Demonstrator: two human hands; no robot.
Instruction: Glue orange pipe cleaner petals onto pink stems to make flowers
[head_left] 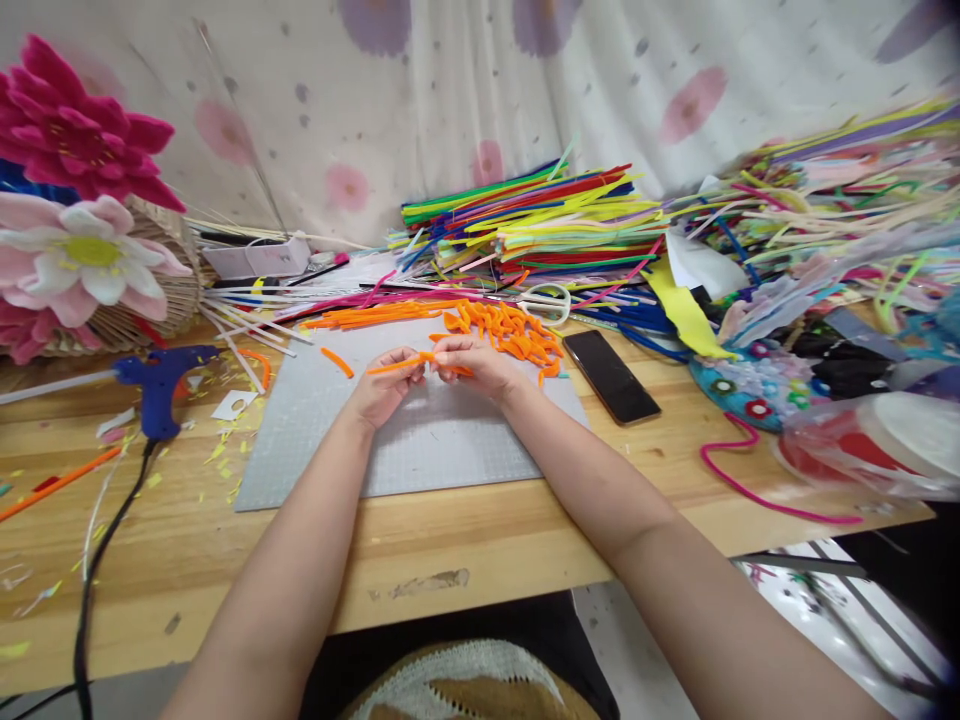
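Note:
My left hand point(390, 388) and my right hand point(472, 366) meet above the grey cutting mat point(457, 450), fingers pinched on an orange pipe cleaner point(394, 367). One end of it sticks out to the left across my left fingers. Another orange piece shows under my right fingers; whether it is the same strand I cannot tell. Just behind my right hand lies a heap of bent orange pipe cleaner pieces point(517, 330). Long straight orange pipe cleaners point(375, 316) rest along the mat's far edge. A short orange piece point(337, 362) lies alone left of my hands.
A phone point(612, 376) lies right of the mat, scissors point(547, 303) behind it. Bundles of coloured pipe cleaners point(540, 220) line the back. At left are a blue glue gun point(161, 385) with its cord and fuzzy flowers point(90, 250); a plastic-wrapped container point(877, 445) stands right.

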